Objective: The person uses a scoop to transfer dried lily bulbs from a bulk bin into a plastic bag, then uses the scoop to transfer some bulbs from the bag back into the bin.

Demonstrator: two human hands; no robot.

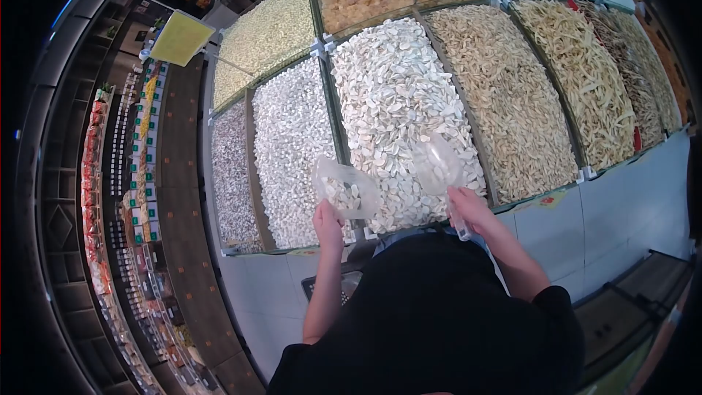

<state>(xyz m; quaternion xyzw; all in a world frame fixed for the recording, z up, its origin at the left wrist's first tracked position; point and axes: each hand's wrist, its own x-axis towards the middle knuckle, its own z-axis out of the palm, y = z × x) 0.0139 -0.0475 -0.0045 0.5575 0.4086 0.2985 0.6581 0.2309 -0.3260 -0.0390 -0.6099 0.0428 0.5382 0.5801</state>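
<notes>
My left hand (pixel 328 224) is closed on the edge of a clear plastic bag (pixel 349 192), which has some white slices inside and hangs over the border between two bins. My right hand (pixel 470 208) grips a clear plastic scoop (pixel 440 164) by its handle. The scoop's bowl is over the near part of the bin of flat white slices (pixel 398 88). What lies in the scoop is hard to tell from the slices beneath it.
Small white cubes (pixel 289 132) fill the bin on the left. Pale brown pieces (pixel 504 95) fill the one on the right, with yellowish strips (pixel 578 73) beyond. Glass dividers separate the bins. A yellow sign (pixel 180 38) stands at the upper left, near long shelves.
</notes>
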